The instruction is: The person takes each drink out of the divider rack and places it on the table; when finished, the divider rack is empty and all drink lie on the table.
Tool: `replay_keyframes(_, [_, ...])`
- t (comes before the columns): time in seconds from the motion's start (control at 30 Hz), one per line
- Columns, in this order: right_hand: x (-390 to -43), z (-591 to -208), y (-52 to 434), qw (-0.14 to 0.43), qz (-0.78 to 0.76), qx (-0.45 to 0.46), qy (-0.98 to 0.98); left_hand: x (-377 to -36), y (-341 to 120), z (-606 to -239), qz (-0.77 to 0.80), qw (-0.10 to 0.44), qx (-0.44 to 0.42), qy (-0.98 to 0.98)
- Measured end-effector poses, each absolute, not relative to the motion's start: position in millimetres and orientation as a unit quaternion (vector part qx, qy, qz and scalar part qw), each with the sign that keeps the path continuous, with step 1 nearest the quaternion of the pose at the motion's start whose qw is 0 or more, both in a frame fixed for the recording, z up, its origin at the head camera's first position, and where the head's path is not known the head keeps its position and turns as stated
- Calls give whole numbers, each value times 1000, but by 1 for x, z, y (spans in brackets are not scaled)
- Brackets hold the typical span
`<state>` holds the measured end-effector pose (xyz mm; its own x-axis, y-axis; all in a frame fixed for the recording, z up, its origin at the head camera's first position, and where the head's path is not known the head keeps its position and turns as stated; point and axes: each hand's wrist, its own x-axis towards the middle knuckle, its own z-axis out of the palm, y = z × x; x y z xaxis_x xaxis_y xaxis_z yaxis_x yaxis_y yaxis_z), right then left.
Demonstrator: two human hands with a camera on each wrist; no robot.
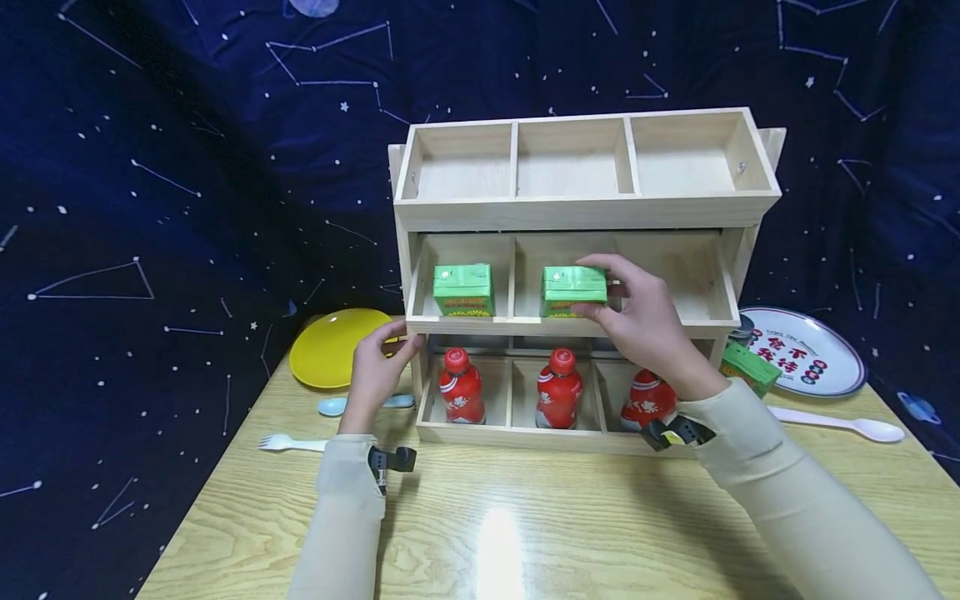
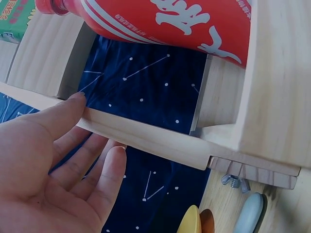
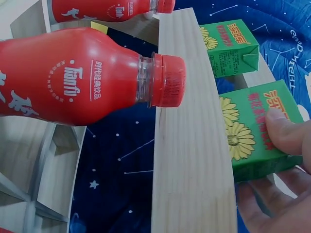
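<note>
My right hand (image 1: 651,321) grips a green drink carton (image 1: 573,292) by its right side, in the middle compartment of the shelf's middle tier. In the right wrist view the thumb lies on the printed face of the carton (image 3: 262,128), with fingers beneath. A second green carton (image 1: 463,290) stands in the left compartment of that tier. My left hand (image 1: 375,371) is at the left upright of the wooden shelf (image 1: 585,213); in the left wrist view its thumb touches the side rail (image 2: 146,131). Red bottles (image 1: 558,390) stand in the bottom tier, one per compartment.
A yellow plate (image 1: 330,348), a blue spoon (image 1: 332,406) and a white fork (image 1: 288,443) lie left of the shelf. To the right are a white plate with red lettering (image 1: 832,379), another green carton (image 1: 750,367) and a pale spoon (image 1: 873,430). A dark starry cloth (image 1: 187,208) hangs behind.
</note>
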<state>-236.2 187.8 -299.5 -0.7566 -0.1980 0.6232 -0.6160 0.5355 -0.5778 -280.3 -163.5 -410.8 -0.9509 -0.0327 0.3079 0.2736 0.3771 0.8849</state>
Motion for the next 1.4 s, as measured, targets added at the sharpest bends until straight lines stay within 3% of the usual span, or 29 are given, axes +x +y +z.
replay_keyframes(0.43, [-197, -263, 195, 384, 418, 286, -772, -281, -163, -412, -570, 144, -75, -805])
replay_keyframes(0.63, [-166, -252, 204, 381, 417, 246, -787, -281, -163, -410, -568, 144, -79, -806])
replay_keyframes(1.17, [-128, -287, 274, 373, 367, 167, -836, -280, -165, -409, -565, 141, -75, -809])
replay_keyframes(1.4, [-117, -301, 304, 361, 355, 68, -860, -280, -164, -409, -561, 138, -78, -813])
